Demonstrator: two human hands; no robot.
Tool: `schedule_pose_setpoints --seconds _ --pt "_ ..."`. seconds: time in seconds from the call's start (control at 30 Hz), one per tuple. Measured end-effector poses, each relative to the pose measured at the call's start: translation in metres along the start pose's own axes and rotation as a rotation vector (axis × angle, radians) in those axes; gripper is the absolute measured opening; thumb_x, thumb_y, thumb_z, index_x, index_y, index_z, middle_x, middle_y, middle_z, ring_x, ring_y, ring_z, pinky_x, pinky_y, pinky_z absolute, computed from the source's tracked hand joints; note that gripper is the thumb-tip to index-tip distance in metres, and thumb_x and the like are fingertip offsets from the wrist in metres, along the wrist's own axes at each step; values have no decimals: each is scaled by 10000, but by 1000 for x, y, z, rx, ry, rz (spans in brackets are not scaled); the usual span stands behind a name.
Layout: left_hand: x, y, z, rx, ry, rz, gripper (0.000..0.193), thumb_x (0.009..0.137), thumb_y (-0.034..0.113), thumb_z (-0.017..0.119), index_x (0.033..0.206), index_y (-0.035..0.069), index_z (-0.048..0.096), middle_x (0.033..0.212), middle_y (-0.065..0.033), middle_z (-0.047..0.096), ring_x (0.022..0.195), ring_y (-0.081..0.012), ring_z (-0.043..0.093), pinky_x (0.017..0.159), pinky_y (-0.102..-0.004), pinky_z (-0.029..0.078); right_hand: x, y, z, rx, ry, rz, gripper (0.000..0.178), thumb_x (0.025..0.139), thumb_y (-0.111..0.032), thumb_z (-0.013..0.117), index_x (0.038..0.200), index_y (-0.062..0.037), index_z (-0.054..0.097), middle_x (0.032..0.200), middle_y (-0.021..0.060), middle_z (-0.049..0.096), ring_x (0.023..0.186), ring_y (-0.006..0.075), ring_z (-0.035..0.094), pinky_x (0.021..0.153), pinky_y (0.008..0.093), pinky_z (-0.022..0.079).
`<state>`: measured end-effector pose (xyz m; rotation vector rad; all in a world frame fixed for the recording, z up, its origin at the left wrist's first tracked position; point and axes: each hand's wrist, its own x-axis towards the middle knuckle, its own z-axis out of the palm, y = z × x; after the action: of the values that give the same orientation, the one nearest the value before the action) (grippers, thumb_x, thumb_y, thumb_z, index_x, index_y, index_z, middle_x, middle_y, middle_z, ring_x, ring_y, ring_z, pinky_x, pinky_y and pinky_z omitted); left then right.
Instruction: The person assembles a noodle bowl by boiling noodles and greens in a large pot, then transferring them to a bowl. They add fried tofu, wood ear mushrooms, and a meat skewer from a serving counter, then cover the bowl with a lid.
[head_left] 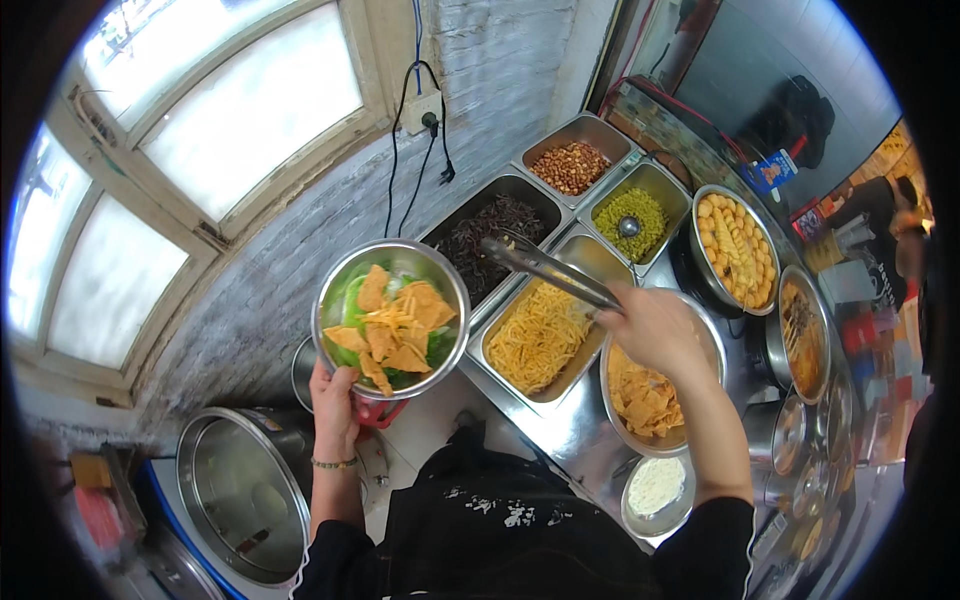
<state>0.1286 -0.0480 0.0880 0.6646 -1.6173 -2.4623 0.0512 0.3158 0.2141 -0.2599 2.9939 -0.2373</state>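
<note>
My left hand (pixel 336 405) grips a round steel bowl (pixel 456 290) by its near edge, thumb on the rim. Leafy greens (pixel 348 305) fill the bowl, topped with orange-brown crisp pieces (pixel 405 357) and some yellow shreds. Metal tongs (pixel 565 278) are in my right hand (pixel 650 325), its fingers closed round them. Their tips reach left over the edge of a tray of dark shredded strips (pixel 488 225); whether they pinch anything is unclear. Below the tongs is a steel tray of yellow shreds (pixel 540 335). Under my right forearm is a bowl of crisp pieces (pixel 645 405).
Peanuts (pixel 568 167) and chopped green pieces (pixel 630 222) with a ladle sit in far trays. Bowls of yellow food (pixel 735 250) and brown food (pixel 800 330) stand right. Nearer are a white-filled bowl (pixel 655 487) and, at left, a large steel pot (pixel 245 490). A person (pixel 880 230) is far right.
</note>
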Motion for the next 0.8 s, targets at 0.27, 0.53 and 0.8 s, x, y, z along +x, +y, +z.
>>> schedule_pose_setpoints --seconds 0.27,0.53,0.8 --pt "38 5 -27 -5 21 -51 307 855 5 486 1161 -4 513 737 -77 642 392 -91 535 294 -188 411 127 -25 64 -157 -165 -10 232 783 -221 643 878 -13 680 914 192 680 916 348 652 816 429 515" --pt "45 7 -11 -52 -49 -75 346 866 4 469 1210 -10 494 822 -100 660 423 -95 566 294 -180 413 87 8 17 162 -165 189 314 791 -251 686 1051 -76 708 933 220 677 926 359 640 844 422 484" --pt "49 -6 31 29 -48 -115 310 866 4 466 1173 3 506 824 -103 663 441 -106 581 295 -188 412 63 29 1 323 -42 167 326 793 -248 695 1058 -59 704 834 209 672 849 322 657 787 394 486"
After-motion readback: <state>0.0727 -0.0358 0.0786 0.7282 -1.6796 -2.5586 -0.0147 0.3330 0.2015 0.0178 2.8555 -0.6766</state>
